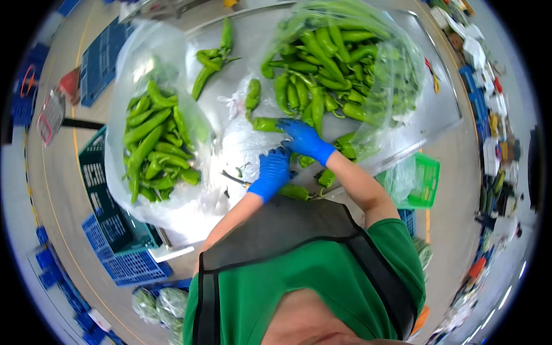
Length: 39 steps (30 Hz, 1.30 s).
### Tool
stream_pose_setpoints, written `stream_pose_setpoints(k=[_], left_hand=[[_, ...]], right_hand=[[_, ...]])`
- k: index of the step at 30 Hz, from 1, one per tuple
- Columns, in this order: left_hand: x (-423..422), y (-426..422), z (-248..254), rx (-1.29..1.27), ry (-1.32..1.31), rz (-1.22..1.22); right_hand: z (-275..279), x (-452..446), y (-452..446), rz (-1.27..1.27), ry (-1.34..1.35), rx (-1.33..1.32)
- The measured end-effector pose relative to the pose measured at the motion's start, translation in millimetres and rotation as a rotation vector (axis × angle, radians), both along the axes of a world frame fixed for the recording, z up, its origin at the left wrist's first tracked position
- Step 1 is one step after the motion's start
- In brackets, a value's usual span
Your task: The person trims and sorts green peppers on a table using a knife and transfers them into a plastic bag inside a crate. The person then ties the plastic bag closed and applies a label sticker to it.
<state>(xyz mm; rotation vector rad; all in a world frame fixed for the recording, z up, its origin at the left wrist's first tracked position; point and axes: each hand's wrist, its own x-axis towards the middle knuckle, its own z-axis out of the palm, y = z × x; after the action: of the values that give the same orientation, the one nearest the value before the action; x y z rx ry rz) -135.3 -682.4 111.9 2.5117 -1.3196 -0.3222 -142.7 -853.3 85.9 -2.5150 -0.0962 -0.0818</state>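
My right hand (pixel 306 140), in a blue glove, has its fingers closed on the end of a long green pepper (pixel 266 124) lying flat over the metal table. Just below it, my left hand (pixel 272 172), also blue-gloved, has its fingers bent together near the right fingertips; what they hold, if anything, is hidden. A thin dark tool with a yellowish end (pixel 234 179) lies by the left hand. Loose peppers (pixel 294 191) rest near my apron. To the right, a large clear bag (pixel 397 75) spills many green peppers (pixel 328 63) onto the table.
At the left, another clear bag (pixel 129 75) holds several green peppers (pixel 152 141). More peppers (pixel 208 66) lie on the metal table (pixel 253 40) at the back. A dark green crate (pixel 103 190) stands at left, a bright green crate (pixel 428 178) at right. A red-yellow item (pixel 434 80) lies near the table's edge.
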Motion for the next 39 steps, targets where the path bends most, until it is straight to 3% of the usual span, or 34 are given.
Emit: stream_pose_setpoints(k=[1,2,3,4,7,8,10,14,16,17,20,21,24,26,27,28,30,32,36,37,39], left_hand=[[1,-9,-27,0.01,-0.092,-0.011],[1,-17,-51,0.01,-0.174,-0.023],[4,-12,-69,-0.11,0.023,-0.025],[7,-12,-41,-0.136,0.15,0.002],[16,10,11,-0.022,0.461,0.182],[22,17,15,-0.164,0.357,0.138],[38,6,41,-0.048,0.408,0.198],[80,-46,-4,-0.276,-0.127,-0.089],[82,-59,-22,-0.048,-0.077,-0.177],[80,-64,-23,0.007,-0.176,-0.19],[73,-64,-20,0.12,-0.049,-0.091],[74,-57,-25,0.04,-0.061,-0.09],[62,-30,14,0.093,0.009,0.082],[54,-9,44,-0.051,0.739,0.517],[63,13,26,-0.163,0.959,0.49],[58,16,46,-0.391,1.285,0.53],[51,13,41,-0.612,1.818,0.537],[41,2,16,-0.649,1.82,0.565],[32,-16,-37,-0.506,1.949,0.604],[28,-25,-20,-0.47,2.017,0.622],[23,-32,-21,-0.418,2.085,0.539]], right_hand=[[10,-17,-7,-0.085,-0.107,0.22],[13,-37,-26,-0.272,-0.133,0.179],[17,-62,-55,-0.455,-0.154,0.13],[22,-89,-83,-0.632,-0.18,0.076],[2,-172,-155,-0.774,-0.07,0.126],[8,-190,-162,-0.784,0.01,0.118],[25,-207,-162,-0.677,0.156,-0.058],[49,-182,-139,-0.226,0.208,-0.362],[29,-163,-152,-0.102,0.247,-0.409],[27,-153,-159,-0.048,0.222,-0.52],[22,-134,-166,-0.04,0.259,-0.449],[18,-137,-166,-0.028,0.329,-0.428],[13,-152,-159,-0.176,0.096,-0.344],[34,-154,-144,-0.427,0.007,-0.174],[38,-156,-136,-0.514,-0.084,-0.084],[43,-157,-127,-0.609,-0.182,0.004],[55,-153,-100,-0.746,-0.136,0.59],[62,-158,-65,-0.846,0.005,1.137],[25,-171,-13,-1.127,0.051,1.306],[16,-172,-7,-1.186,0.036,1.345],[28,-162,-2,-1.083,0.062,1.437]])
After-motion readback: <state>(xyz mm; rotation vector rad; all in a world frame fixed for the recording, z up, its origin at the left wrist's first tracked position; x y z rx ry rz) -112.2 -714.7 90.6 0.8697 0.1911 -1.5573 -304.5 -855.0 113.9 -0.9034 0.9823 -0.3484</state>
